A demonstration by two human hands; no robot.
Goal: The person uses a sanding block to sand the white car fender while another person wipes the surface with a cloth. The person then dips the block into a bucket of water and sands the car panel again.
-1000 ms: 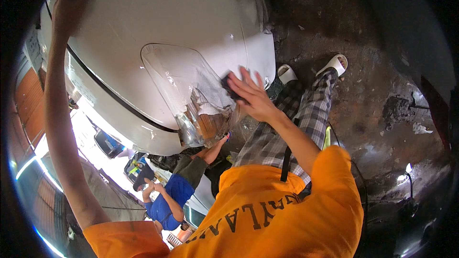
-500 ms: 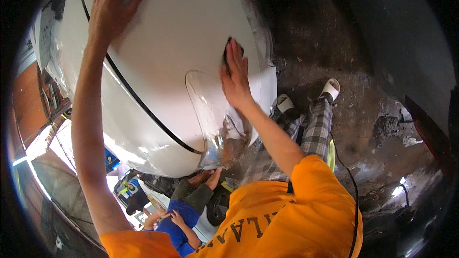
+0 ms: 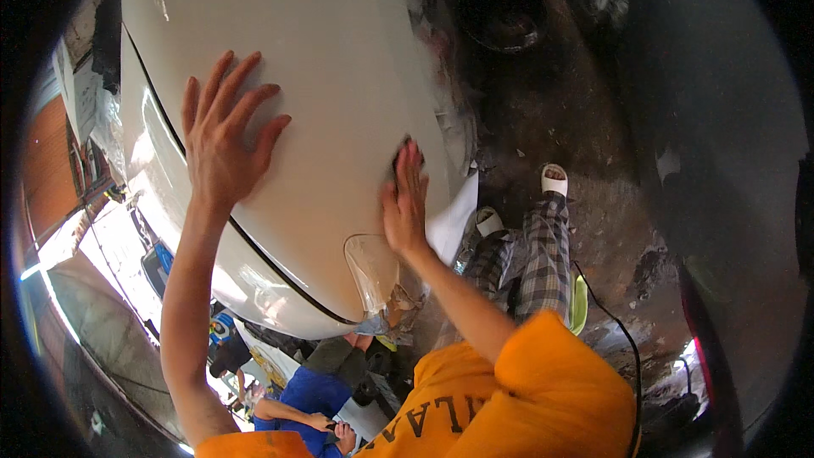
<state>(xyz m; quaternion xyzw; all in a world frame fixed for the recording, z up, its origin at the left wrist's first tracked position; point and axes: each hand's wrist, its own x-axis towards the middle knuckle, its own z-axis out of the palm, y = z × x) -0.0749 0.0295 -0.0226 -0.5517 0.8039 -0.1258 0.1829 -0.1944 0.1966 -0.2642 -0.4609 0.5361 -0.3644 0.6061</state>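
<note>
A white car body panel (image 3: 322, 42) fills the middle, crossed by a dark seam. My left hand (image 3: 227, 140) rests on it beside the seam, fingers spread and empty. My right hand (image 3: 404, 203) is closed over a dark pad (image 3: 396, 157) against the panel's right part, slightly blurred. Just below that hand sits a lamp area (image 3: 366, 267) covered in clear film with torn paper at its lower end. Wrinkled masking material (image 3: 449, 119) runs along the panel's right edge.
My sandalled feet (image 3: 554, 178) are on the stained floor (image 3: 606, 229), with a black cable (image 3: 619, 322) beside them. A dark round object (image 3: 500, 17) lies beyond. A dark car body (image 3: 721, 161) stands right. A co-worker in blue (image 3: 309, 394) and another person (image 3: 225, 356) are at lower left.
My right hand has moved from beside the lamp area to above it with the dark pad. My left hand's fingers have spread on the panel. The whole view has shifted.
</note>
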